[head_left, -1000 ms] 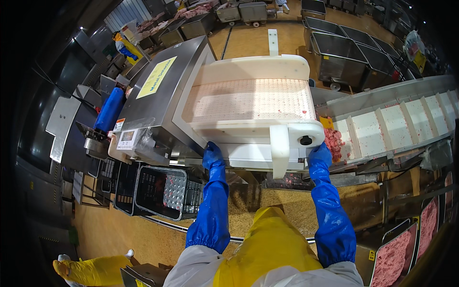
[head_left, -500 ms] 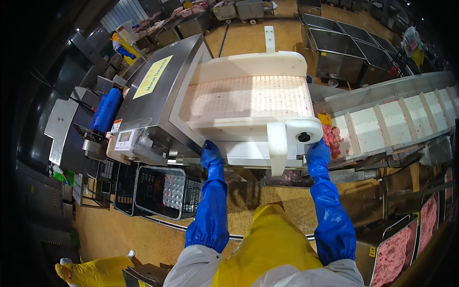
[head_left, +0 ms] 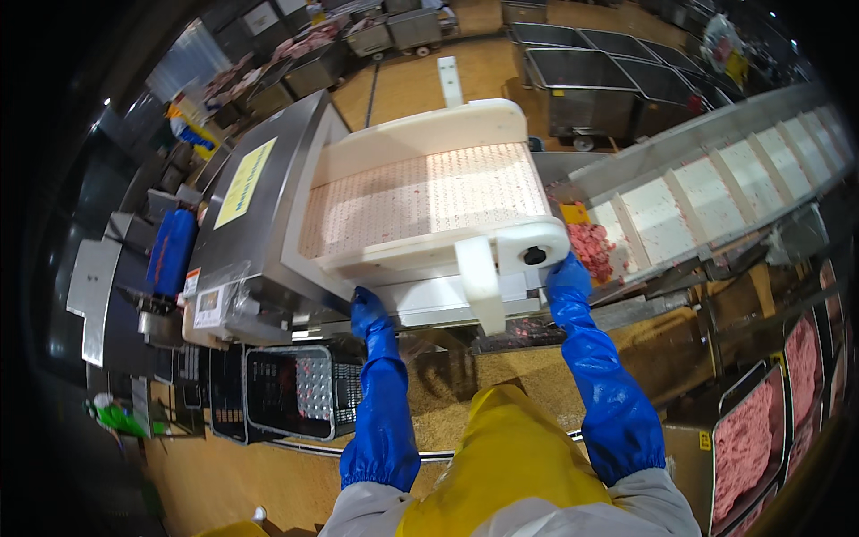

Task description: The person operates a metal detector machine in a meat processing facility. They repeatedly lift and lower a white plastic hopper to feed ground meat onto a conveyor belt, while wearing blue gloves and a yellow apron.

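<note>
Both my arms reach forward in blue gloves and sleeves to a white-sided conveyor (head_left: 410, 257). My left hand (head_left: 368, 311) is closed at the near lower edge of its frame, beside the steel metal detector housing (head_left: 259, 201). At the right end, below the black knob (head_left: 534, 256), my right hand (head_left: 567, 279) is curled around the frame's corner, its fingertips partly hidden. The perforated pale belt (head_left: 438, 192) carries no meat in view. Just past my right hand, a heap of ground red meat (head_left: 591, 248) lies at the foot of a cleated incline conveyor (head_left: 693, 210).
A black plastic crate (head_left: 344, 394) stands below left. Bins of pink ground meat (head_left: 745, 447) are at the lower right. Steel carts (head_left: 586, 103) stand beyond the conveyor. A blue roll (head_left: 172, 253) is on the left. Another person (head_left: 190, 132) is at the far left.
The whole view has shifted and tilted, so the conveyor sits further left in it. My hands stay at the same spots on the frame. The yellow-clad figure at lower left has mostly left view.
</note>
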Demonstrator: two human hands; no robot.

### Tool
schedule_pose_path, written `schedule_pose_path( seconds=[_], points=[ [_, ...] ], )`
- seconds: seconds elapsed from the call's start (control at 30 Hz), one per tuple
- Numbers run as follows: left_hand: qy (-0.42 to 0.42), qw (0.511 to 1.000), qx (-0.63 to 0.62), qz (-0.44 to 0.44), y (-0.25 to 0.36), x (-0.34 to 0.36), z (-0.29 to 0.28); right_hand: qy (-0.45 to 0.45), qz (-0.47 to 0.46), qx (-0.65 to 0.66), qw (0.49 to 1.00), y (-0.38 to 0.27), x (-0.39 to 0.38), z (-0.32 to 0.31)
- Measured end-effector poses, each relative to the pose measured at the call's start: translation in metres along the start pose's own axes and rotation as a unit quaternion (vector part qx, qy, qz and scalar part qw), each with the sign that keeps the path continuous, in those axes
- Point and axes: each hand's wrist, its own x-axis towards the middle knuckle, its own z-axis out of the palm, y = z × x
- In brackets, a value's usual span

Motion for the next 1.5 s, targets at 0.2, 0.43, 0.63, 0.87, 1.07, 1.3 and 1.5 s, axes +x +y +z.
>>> schedule_pose_path(
  seconds=[0.2, 0.43, 0.63, 0.87, 1.07, 1.3, 1.5],
  points=[
    [0.016, 0.999, -0.039, 0.004, -0.004, 0.002, -0.001, -0.025, 0.022, -0.018, 0.999, -0.012, -0.002, -0.012],
    [0.075, 0.997, -0.005, 0.022, -0.006, 0.003, 0.01, 0.005, 0.002, -0.002, 1.0, -0.003, -0.002, -0.001],
    [0.056, 0.998, 0.008, 0.013, -0.001, -0.001, 0.002, -0.002, -0.001, -0.024, 1.0, -0.002, -0.002, -0.001],
    [0.04, 0.999, 0.0, -0.002, 0.002, -0.003, -0.001, 0.021, -0.019, 0.004, 1.0, 0.003, -0.001, 0.005],
    [0.028, 1.0, 0.003, 0.004, 0.001, -0.002, -0.001, 0.027, -0.024, 0.007, 0.999, 0.006, 0.0, 0.008],
    [0.05, 0.999, 0.012, 0.013, -0.002, -0.001, 0.002, 0.027, -0.025, 0.004, 0.999, 0.005, 0.0, 0.007],
    [0.064, 0.998, 0.014, 0.006, -0.003, 0.001, 0.005, 0.028, -0.026, -0.016, 0.999, 0.004, -0.001, 0.007]
  ],
)
